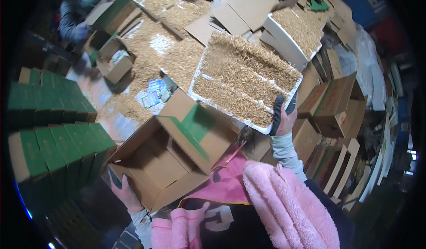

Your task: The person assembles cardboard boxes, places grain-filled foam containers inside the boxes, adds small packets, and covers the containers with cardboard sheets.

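An opened cardboard box with green print tilts in front of me, its inside bare. My left hand, in a glove with bare skin showing below the fingers, grips its lower left edge. A white foam tray filled with brown grain-like pieces, perhaps larvae or pellets, lies up and to the right of the box. My right hand, gloved at the fingers, holds the tray at its lower right corner. Small printed packets lie on the loose pieces beyond the box.
Green-topped boxes stand in rows at left. Another white tray of pieces sits at upper right, beside flat cardboard sheets. Opened cartons crowd the right. A co-worker's sleeve and a small carton show at upper left.
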Demonstrator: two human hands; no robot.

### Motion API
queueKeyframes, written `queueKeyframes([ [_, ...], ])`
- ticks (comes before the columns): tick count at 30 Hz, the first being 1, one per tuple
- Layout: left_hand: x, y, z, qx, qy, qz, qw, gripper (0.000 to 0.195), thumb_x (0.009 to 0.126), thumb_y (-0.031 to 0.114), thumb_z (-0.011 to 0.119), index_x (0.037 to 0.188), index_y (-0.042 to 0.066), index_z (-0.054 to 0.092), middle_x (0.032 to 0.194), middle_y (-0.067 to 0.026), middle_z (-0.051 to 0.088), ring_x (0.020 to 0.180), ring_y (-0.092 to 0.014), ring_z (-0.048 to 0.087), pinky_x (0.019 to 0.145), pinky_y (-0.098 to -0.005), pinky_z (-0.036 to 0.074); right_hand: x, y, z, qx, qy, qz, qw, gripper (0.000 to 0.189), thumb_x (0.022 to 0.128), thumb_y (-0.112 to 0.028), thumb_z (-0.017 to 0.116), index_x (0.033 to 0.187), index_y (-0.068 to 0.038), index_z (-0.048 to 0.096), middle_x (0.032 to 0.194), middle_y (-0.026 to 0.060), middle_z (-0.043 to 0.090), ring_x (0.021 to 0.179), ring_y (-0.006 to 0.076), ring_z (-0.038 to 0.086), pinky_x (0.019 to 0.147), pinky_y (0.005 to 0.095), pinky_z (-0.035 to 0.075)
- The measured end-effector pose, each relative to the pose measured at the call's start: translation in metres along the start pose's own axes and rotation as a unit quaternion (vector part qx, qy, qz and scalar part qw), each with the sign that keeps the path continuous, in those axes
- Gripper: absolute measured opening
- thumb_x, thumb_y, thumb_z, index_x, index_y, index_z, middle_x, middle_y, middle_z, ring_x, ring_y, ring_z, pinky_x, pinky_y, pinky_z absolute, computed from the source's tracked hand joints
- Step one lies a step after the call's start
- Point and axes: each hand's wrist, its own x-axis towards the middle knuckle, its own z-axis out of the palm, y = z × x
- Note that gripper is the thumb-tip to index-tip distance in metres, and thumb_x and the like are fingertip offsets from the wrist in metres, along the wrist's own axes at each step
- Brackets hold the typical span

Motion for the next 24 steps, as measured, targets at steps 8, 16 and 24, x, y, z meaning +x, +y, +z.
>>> queueKeyframes([
  [8, 0.041, 0.003, 0.112, 0.268, 0.05, 0.486, 0.831, 0.032, 0.086, 0.015, 0.044, 0.114, 0.0, 0.048, 0.1, -0.0162, 0.058, 0.096, -0.028, 0.055, 0.084, -0.0348, 0.041, 0.0, -0.097, 0.071, 0.244, -0.345, 0.154, 0.893, 0.031, 0.086, -0.009, 0.05, 0.115, -0.004, 0.043, 0.084, 0.0005, 0.054, 0.067, 0.0069, 0.054, 0.057, 0.0205, 0.045],
  [16, 0.055, 0.008, 0.078, -0.484, -0.214, -0.067, 0.846, 0.03, 0.087, 0.016, 0.044, 0.112, 0.001, 0.051, 0.096, -0.0107, 0.059, 0.089, -0.021, 0.057, 0.079, -0.0309, 0.043, -0.014, -0.064, 0.086, 0.231, -0.521, 0.264, 0.778, 0.03, 0.084, -0.011, 0.052, 0.111, 0.0, 0.047, 0.092, -0.001, 0.053, 0.077, 0.0049, 0.052, 0.068, 0.0191, 0.043],
  [24, 0.029, 0.03, 0.122, -0.203, -0.033, 0.072, 0.976, 0.033, 0.085, 0.009, 0.046, 0.116, -0.002, 0.047, 0.1, -0.0126, 0.059, 0.088, -0.018, 0.056, 0.08, -0.0266, 0.041, 0.01, -0.034, 0.058, -0.184, -0.461, -0.014, 0.868, 0.056, 0.078, -0.014, 0.058, 0.126, 0.002, 0.034, 0.1, 0.0166, 0.057, 0.089, 0.0245, 0.056, 0.079, 0.0313, 0.044],
])
